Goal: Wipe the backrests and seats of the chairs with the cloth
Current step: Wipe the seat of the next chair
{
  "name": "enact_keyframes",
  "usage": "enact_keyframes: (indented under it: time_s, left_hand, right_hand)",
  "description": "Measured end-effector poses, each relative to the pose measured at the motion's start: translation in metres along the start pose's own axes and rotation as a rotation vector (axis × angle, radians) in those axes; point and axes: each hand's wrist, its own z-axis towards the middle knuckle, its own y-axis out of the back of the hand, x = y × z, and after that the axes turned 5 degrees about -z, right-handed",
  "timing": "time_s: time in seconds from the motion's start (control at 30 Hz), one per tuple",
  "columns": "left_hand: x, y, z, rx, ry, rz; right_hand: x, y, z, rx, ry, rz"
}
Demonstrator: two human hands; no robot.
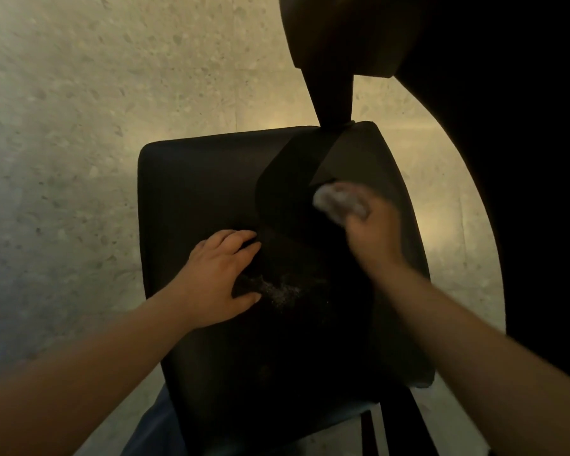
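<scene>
- Right fingers: curled round bunched grey cloth [339, 200], clamped on it; blurred.
- Right hand [372, 232]: presses cloth on far right part of black chair seat [195, 179], in shadow of dark table base [333, 60].
- Left fingers [241, 240]: straight, slightly apart, flat on seat centre.
- Left hand [218, 274]: holds nothing; steadies chair, I judge.
- Pale specks [280, 291]: on seat just beside my left thumb, apart from cloth.
- Step, as I judge: seat wipe under way.
- Next move calls for: cloth drawn toward me over specks, left hand lifted clear.
- Backrest: not identifiable.

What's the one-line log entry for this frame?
step: wiping | right hand: grips cloth on chair | left hand: rests on chair
</scene>
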Motion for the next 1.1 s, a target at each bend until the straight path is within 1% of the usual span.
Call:
enact_keyframes:
  time_s: [0.07,0.13,0.2,0.27,0.33,0.37,0.43,0.47,0.5,0.53,0.63,0.67,0.73,0.77,0.83,0.9,0.97,1.0,1.03,1.1]
  left_hand:
    - [0.005,-0.003,-0.004,-0.029,-0.025,0.000]
    - [0.009,-0.005,-0.008,-0.044,-0.035,-0.010]
    - [0.010,-0.007,-0.010,-0.049,-0.040,-0.016]
    - [0.008,-0.006,-0.011,-0.055,-0.046,-0.018]
    - [0.005,-0.003,-0.014,-0.074,-0.050,-0.003]
    - [0.004,-0.001,-0.017,-0.078,-0.048,0.018]
    - [0.003,0.002,-0.025,-0.071,-0.024,0.064]
    - [0.003,0.003,-0.030,-0.070,-0.008,0.078]
    - [0.004,0.003,-0.034,-0.068,0.005,0.085]
    - [0.005,0.004,-0.038,-0.064,0.020,0.085]
    - [0.010,0.004,-0.048,-0.082,0.084,0.057]
    - [0.012,0.004,-0.051,-0.092,0.099,0.050]
    - [0.013,0.003,-0.057,-0.103,0.117,0.031]
    - [0.014,0.002,-0.060,-0.110,0.124,0.024]
    - [0.013,-0.001,-0.068,-0.131,0.132,0.024]
    - [0.013,-0.002,-0.076,-0.141,0.132,0.023]
    - [0.016,-0.003,-0.083,-0.145,0.129,0.023]
    - [0.017,-0.003,-0.086,-0.145,0.135,0.023]
    - [0.019,-0.003,-0.088,-0.147,0.145,0.020]
    - [0.023,-0.005,-0.093,-0.162,0.160,0.017]
  right_hand:
    - [0.001,0.010,0.053,-0.091,0.013,-0.187]
    - [-0.003,0.004,0.089,-0.079,0.002,-0.289]
    - [-0.004,-0.014,0.093,-0.083,-0.003,-0.279]
    - [-0.004,-0.032,0.064,-0.079,0.021,-0.169]
    - [-0.009,-0.043,0.013,0.040,0.067,-0.075]
    - [-0.012,-0.046,-0.012,0.121,0.060,-0.063]
    - [-0.019,-0.047,-0.051,0.283,0.002,-0.058]
    - [-0.019,-0.045,-0.058,0.332,-0.031,-0.041]
    - [-0.015,-0.042,-0.055,0.338,-0.064,-0.013]
    - [-0.013,-0.037,-0.045,0.291,-0.071,0.003]
    - [0.006,-0.019,0.000,0.041,0.027,-0.004]
    - [0.009,-0.016,0.013,-0.011,0.052,0.004]
    - [0.011,-0.025,0.018,-0.040,0.011,0.036]
    - [0.008,-0.035,0.011,-0.048,-0.033,0.006]
    - [-0.001,-0.054,-0.020,-0.016,-0.110,-0.099]
    - [-0.006,-0.064,-0.057,0.146,-0.138,-0.151]
    - [-0.003,-0.063,-0.077,0.314,-0.118,-0.081]
    - [0.001,-0.059,-0.077,0.348,-0.102,-0.037]
    - [0.007,-0.054,-0.071,0.332,-0.067,-0.024]
    - [0.019,-0.051,-0.042,0.217,0.026,-0.060]
